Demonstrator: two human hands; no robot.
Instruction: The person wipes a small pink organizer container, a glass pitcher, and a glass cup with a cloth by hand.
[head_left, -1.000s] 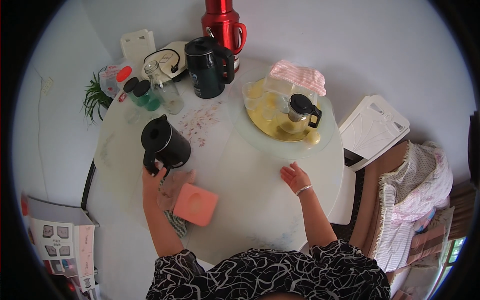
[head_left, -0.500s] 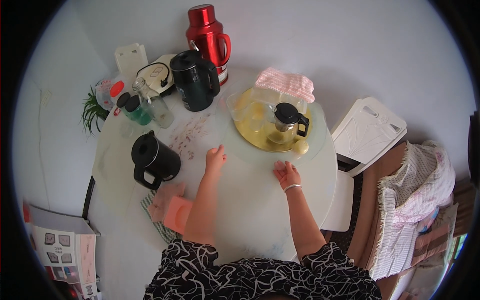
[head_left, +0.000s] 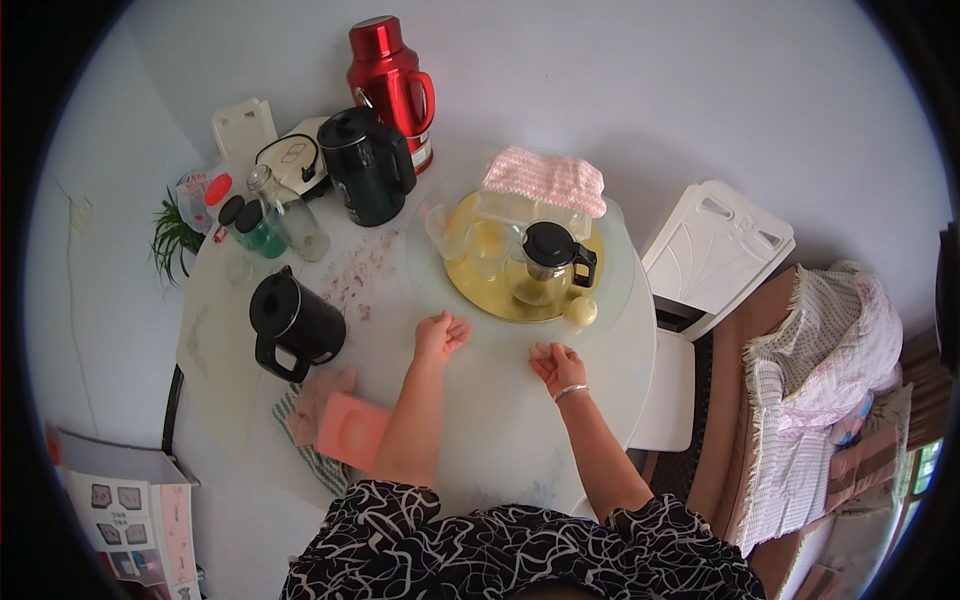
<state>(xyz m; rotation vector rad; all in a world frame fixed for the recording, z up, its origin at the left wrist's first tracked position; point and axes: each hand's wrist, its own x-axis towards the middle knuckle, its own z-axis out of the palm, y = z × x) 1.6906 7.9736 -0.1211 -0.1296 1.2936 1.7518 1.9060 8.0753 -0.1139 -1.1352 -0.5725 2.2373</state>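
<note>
The left hand (head_left: pixel 437 337) and right hand (head_left: pixel 562 370) are held apart, fingers loosely curled and empty. A glass teapot (head_left: pixel 543 285) is borne on a golden tray (head_left: pixel 475 286) at the right hand's twelve o'clock; a black jug kettle (head_left: pixel 308 322) is placed at the left hand's nine o'clock.

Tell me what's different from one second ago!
The person's left hand let go of the nearer black cylindrical kettle and moved right, across the rounded white table. The right hand stayed near the round gold tray; kettle, tray and clear glass black-lidded teapot stayed put.
</note>
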